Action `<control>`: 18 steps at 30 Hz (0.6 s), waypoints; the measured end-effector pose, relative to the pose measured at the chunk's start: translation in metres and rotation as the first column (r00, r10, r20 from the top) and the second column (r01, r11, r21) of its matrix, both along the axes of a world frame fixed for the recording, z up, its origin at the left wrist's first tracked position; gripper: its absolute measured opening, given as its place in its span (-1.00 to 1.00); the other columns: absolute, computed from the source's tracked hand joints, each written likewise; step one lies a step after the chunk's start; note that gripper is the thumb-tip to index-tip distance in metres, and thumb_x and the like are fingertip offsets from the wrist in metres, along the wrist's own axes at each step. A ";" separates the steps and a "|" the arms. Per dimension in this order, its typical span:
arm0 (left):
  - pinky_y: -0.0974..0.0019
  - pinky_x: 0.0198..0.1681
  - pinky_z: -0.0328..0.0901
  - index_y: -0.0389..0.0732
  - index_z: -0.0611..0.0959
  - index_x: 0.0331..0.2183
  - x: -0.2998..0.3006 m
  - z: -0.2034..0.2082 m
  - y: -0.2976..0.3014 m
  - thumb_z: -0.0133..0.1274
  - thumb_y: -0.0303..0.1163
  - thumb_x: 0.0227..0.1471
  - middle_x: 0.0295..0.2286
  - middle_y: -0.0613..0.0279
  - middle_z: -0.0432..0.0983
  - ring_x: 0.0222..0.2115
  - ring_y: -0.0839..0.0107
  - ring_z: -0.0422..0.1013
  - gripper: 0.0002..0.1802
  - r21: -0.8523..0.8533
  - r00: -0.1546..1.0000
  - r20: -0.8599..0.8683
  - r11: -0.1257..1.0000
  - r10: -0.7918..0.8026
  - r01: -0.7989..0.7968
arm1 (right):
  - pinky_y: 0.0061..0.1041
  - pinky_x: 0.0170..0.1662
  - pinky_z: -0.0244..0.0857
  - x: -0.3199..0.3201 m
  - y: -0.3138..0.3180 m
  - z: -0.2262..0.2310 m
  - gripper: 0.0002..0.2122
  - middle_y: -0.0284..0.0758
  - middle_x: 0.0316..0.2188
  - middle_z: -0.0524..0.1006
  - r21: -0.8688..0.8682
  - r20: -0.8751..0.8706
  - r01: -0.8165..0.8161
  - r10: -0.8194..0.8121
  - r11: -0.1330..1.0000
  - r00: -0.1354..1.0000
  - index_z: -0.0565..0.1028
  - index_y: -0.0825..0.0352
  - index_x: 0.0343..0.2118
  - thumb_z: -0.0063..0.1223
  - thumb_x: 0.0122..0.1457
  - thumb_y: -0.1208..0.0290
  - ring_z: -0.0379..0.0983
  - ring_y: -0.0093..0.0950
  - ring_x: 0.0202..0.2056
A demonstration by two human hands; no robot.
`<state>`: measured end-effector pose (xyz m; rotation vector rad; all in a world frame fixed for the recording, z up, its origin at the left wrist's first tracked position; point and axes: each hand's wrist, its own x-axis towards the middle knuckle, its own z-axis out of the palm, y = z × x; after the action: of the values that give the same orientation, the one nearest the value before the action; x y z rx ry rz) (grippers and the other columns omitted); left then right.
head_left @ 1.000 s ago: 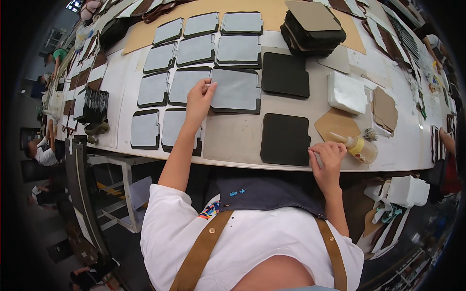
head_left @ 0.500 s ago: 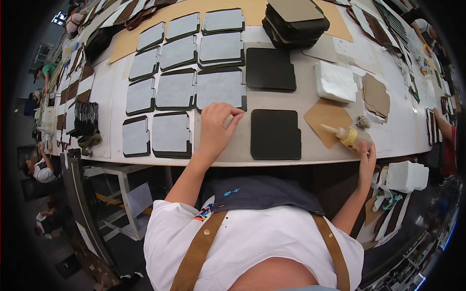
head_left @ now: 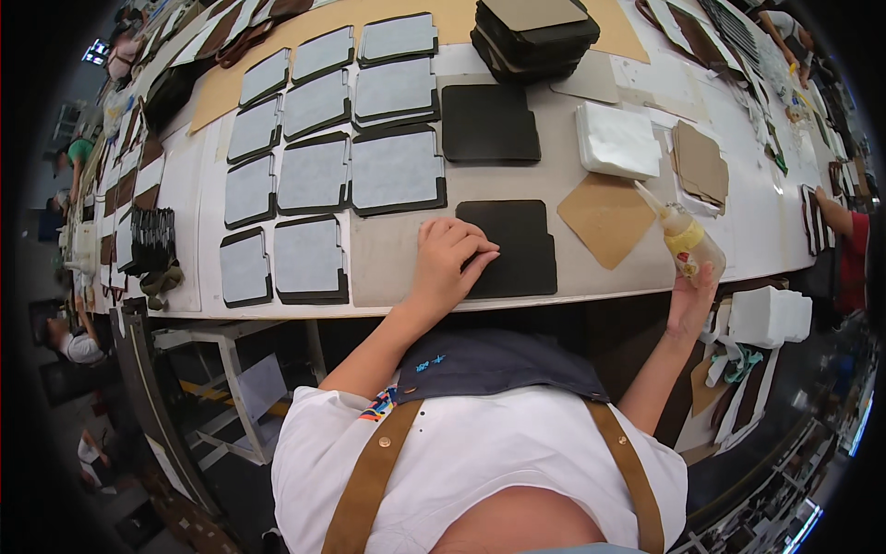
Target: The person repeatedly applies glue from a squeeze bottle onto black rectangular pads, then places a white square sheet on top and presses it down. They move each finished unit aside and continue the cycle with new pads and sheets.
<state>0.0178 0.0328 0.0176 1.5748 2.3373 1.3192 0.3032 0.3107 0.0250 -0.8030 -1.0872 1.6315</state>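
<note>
My left hand hovers at the left edge of a flat black panel near the table's front edge. Its fingers are curled toward the thumb, and I see nothing between them; whether the fingertips touch the panel is unclear. In my right hand is a squeeze bottle with a yellow label and a long nozzle tilted up and to the left. Behind the first panel lies a second black panel. To the left, grey-faced panels with black edges are laid out in rows.
A tan square sheet lies left of the bottle. Behind it are a stack of white pieces and brown card pieces. A tall stack of black panels stands at the back. Other people work around the table's sides.
My left hand has moved right, from the grey-faced panels to the front black panel. My right hand has raised the bottle, its nozzle now pointing more upward. The view has shifted slightly.
</note>
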 end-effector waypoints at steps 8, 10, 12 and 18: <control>0.14 0.06 0.13 -0.12 0.66 -0.47 -0.019 0.002 -0.020 0.35 -0.38 -0.05 -0.42 0.37 0.56 -0.25 0.28 0.41 -0.85 0.038 0.988 -0.006 0.987 0.157 -0.156 | -0.35 0.24 0.23 -0.062 -0.060 0.023 -0.23 -0.25 0.09 0.43 0.316 0.187 -0.104 0.046 0.943 0.981 0.27 0.30 0.20 0.50 -0.01 0.17 0.36 -0.40 0.13; 0.12 0.06 0.12 -0.13 0.64 -0.48 -0.022 0.001 -0.023 0.35 -0.37 -0.04 -0.44 0.37 0.55 -0.26 0.27 0.41 -0.83 0.053 0.983 0.000 0.982 0.184 -0.184 | -0.30 0.25 0.24 -0.070 -0.069 0.019 -0.25 -0.20 0.08 0.43 0.323 0.187 -0.134 0.075 0.937 0.979 0.26 0.29 0.18 0.49 0.00 0.18 0.37 -0.35 0.14; 0.12 0.07 0.12 -0.13 0.63 -0.47 -0.024 -0.002 -0.026 0.34 -0.37 -0.02 -0.44 0.37 0.55 -0.27 0.26 0.40 -0.83 0.067 0.979 0.006 0.977 0.202 -0.202 | -0.23 0.26 0.24 -0.076 -0.076 0.018 -0.28 -0.14 0.07 0.44 0.382 0.220 -0.150 0.068 0.912 0.973 0.22 0.28 0.17 0.47 0.04 0.22 0.39 -0.25 0.14; 0.12 0.07 0.12 -0.13 0.62 -0.46 -0.026 -0.014 -0.030 0.31 -0.38 0.02 -0.45 0.37 0.54 -0.27 0.27 0.40 -0.85 0.110 0.973 0.053 0.968 0.223 -0.227 | -0.16 0.27 0.25 -0.083 -0.091 0.014 -0.32 -0.06 0.05 0.44 0.472 0.250 -0.135 0.014 0.871 0.968 0.17 0.27 0.15 0.42 0.11 0.27 0.43 -0.14 0.14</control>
<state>-0.0084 0.0027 0.0034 1.3253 2.5190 1.5403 0.2204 0.2197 0.0394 -0.6305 -1.6382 1.2523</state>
